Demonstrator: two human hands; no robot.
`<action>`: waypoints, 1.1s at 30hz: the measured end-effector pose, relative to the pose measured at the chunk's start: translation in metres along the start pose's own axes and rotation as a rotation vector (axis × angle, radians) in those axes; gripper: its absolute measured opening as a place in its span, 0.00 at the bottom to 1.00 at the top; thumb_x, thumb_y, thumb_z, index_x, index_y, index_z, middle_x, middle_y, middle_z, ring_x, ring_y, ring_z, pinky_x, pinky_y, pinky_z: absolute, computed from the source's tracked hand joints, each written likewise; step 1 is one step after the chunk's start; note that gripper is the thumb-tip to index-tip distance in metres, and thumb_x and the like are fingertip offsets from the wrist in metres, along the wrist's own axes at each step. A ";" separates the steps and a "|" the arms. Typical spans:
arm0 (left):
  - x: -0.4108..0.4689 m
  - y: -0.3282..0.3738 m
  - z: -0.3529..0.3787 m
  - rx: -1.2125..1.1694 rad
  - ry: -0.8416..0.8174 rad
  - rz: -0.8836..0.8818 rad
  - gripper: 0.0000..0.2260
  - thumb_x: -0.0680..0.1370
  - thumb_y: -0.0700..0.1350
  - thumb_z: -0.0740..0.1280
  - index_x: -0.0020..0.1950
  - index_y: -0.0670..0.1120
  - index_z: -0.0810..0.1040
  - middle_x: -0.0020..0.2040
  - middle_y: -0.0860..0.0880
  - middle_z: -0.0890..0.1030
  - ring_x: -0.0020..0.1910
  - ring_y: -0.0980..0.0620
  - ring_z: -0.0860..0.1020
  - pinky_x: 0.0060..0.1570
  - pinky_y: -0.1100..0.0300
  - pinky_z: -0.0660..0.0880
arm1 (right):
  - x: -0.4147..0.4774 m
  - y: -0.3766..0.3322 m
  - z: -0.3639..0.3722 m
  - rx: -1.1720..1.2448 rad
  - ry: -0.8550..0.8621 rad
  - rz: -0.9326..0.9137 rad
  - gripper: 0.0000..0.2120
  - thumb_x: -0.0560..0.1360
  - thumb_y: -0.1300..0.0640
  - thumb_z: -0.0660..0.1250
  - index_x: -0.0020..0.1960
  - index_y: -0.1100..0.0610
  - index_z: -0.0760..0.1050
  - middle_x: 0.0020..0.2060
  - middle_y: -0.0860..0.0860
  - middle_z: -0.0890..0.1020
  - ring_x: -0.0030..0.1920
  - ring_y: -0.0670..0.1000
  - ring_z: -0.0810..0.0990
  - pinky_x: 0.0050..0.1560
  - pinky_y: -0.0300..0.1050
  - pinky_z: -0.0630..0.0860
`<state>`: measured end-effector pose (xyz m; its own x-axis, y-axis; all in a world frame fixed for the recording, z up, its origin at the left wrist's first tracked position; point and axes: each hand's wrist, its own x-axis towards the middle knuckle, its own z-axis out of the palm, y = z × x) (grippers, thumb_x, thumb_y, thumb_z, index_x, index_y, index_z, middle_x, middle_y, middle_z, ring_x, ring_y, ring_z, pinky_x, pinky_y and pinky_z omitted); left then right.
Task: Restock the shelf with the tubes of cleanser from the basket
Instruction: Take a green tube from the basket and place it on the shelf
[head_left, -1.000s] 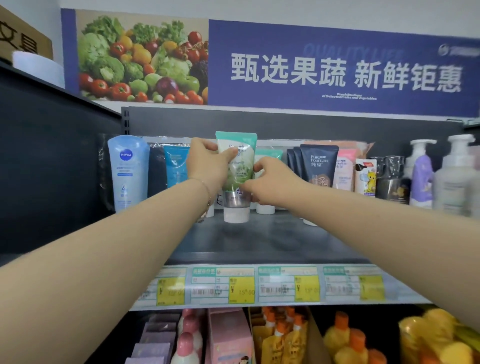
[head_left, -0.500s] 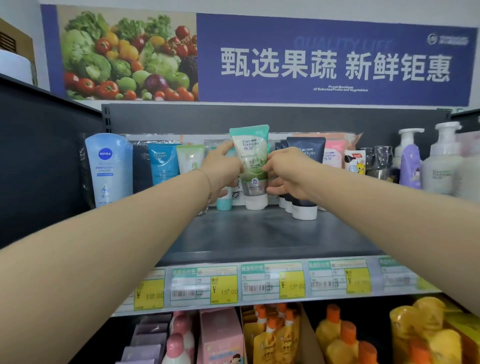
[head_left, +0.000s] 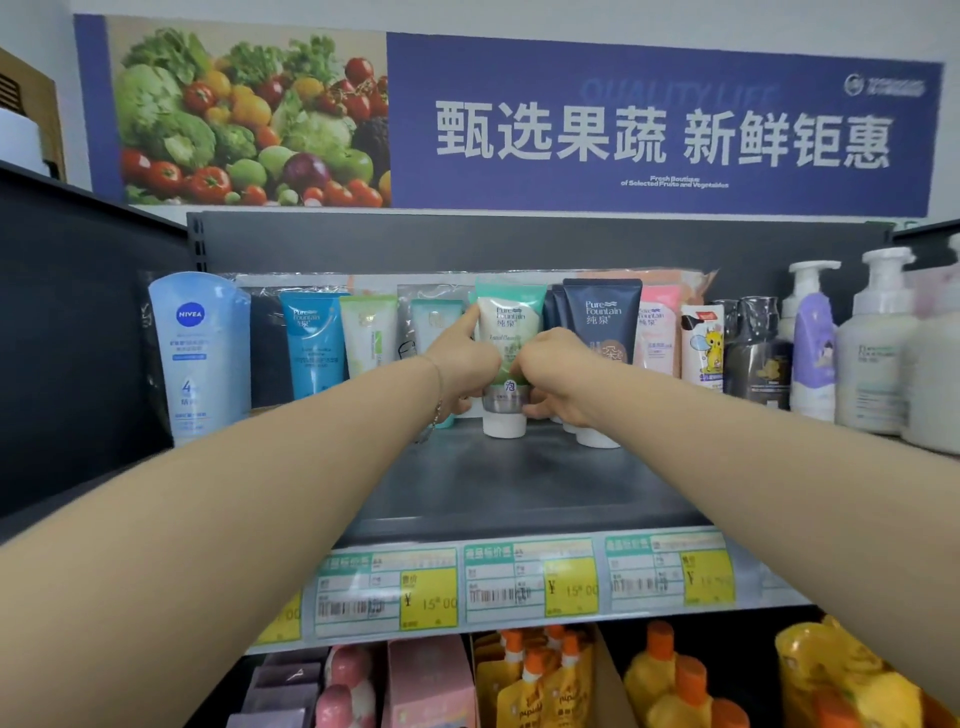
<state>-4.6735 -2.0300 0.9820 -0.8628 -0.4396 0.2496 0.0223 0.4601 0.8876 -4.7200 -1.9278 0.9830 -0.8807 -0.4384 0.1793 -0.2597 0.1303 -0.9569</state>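
Two bare hands are shown reaching to the back of a dark grey shelf, where a green-and-white tube of cleanser is stood cap-down at the picture's centre, its white cap on or barely above the board. The left hand is curled round the tube's left side with one finger raised along its edge. The right hand is curled round its lower right side, so the tube is held between both. Toppling is judged the main risk: the tube is tall on a small cap, and if it is let go tilted it could be tipped into the navy tube just beside it at 3 o'clock, and the row could be felled. The gap is narrow, with a pale teal tube close at 9 o'clock, so either neighbour could be dragged as the fingers are drawn out. Around these, a vegetable banner is hung at 12 o'clock, pump bottles are ranged at 3 o'clock, a large blue Nivea tube is placed at 9 o'clock, and price labels are fixed at 6 o'clock. No basket is in view.
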 end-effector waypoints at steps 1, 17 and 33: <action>0.001 -0.001 0.001 0.002 0.002 0.002 0.39 0.68 0.34 0.52 0.74 0.68 0.57 0.43 0.47 0.73 0.33 0.49 0.63 0.31 0.60 0.59 | 0.001 0.002 0.001 -0.015 -0.010 -0.009 0.10 0.75 0.69 0.58 0.44 0.55 0.71 0.37 0.54 0.75 0.33 0.53 0.73 0.40 0.47 0.75; 0.001 -0.003 0.003 0.006 0.008 -0.013 0.18 0.76 0.35 0.58 0.63 0.49 0.60 0.39 0.47 0.70 0.32 0.52 0.66 0.31 0.61 0.66 | -0.008 0.010 0.003 -0.226 -0.100 -0.151 0.13 0.72 0.68 0.57 0.48 0.54 0.74 0.56 0.62 0.81 0.55 0.60 0.81 0.58 0.65 0.76; -0.017 0.001 -0.005 0.586 0.078 0.102 0.17 0.77 0.41 0.62 0.65 0.43 0.66 0.53 0.44 0.76 0.51 0.46 0.73 0.46 0.56 0.72 | -0.014 0.002 -0.009 -0.600 0.034 -0.236 0.02 0.72 0.62 0.63 0.44 0.58 0.73 0.34 0.52 0.74 0.36 0.52 0.72 0.33 0.39 0.70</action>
<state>-4.6560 -2.0262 0.9806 -0.8308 -0.4163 0.3694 -0.1985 0.8417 0.5021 -4.7117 -1.9131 0.9802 -0.7822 -0.4892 0.3857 -0.6157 0.5127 -0.5983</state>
